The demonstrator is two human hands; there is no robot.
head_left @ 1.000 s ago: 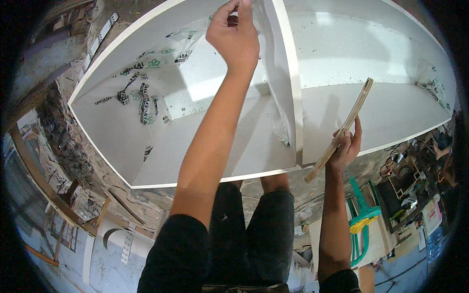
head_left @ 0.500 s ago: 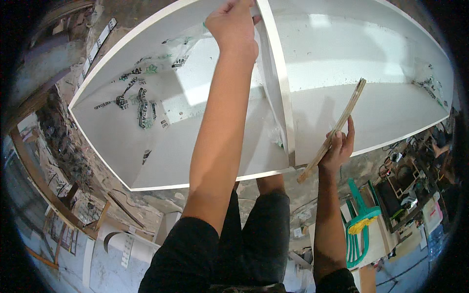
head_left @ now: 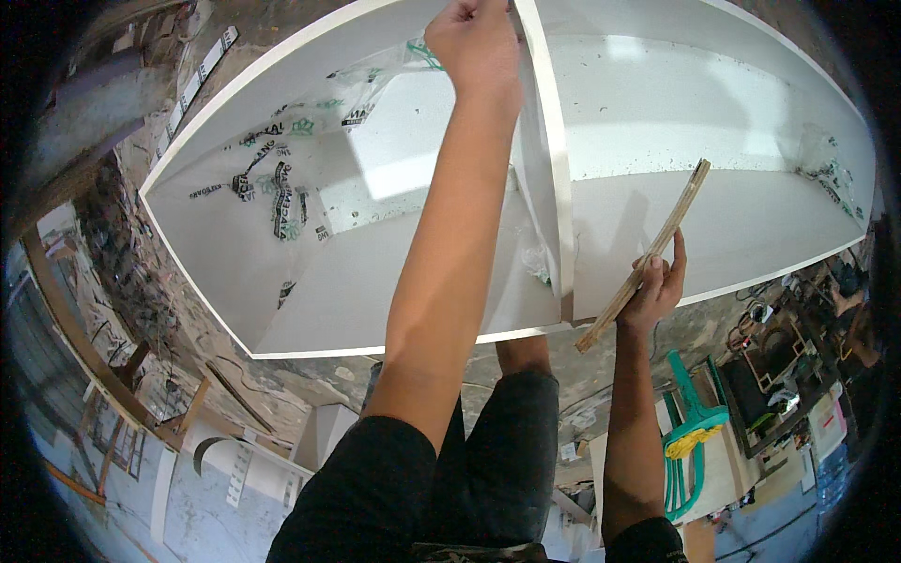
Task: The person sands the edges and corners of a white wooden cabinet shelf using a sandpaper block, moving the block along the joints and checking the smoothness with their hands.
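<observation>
A large white cabinet box lies in front of me, split into two compartments by an upright white divider. My left hand reaches to the divider's far end, fingers curled. What they hold is hidden, as the picture's upper edge cuts the hand off. Clear plastic film with dark and green print lies crumpled in the left compartment. Another crumpled bit of film clings low beside the divider. Over the right compartment's near wall, my right hand grips a thin wooden stick, tilted up to the right.
More printed film sits in the right compartment's far right corner. A green plastic chair with something yellow on it stands at lower right, near cluttered tools. A rolled white sheet lies at lower left, and a striped strip at upper left.
The whole view has shifted a little, so the box appears slightly farther right. My left hand stays by the divider's far end, with its fingers more curled. The stick remains in my right hand.
</observation>
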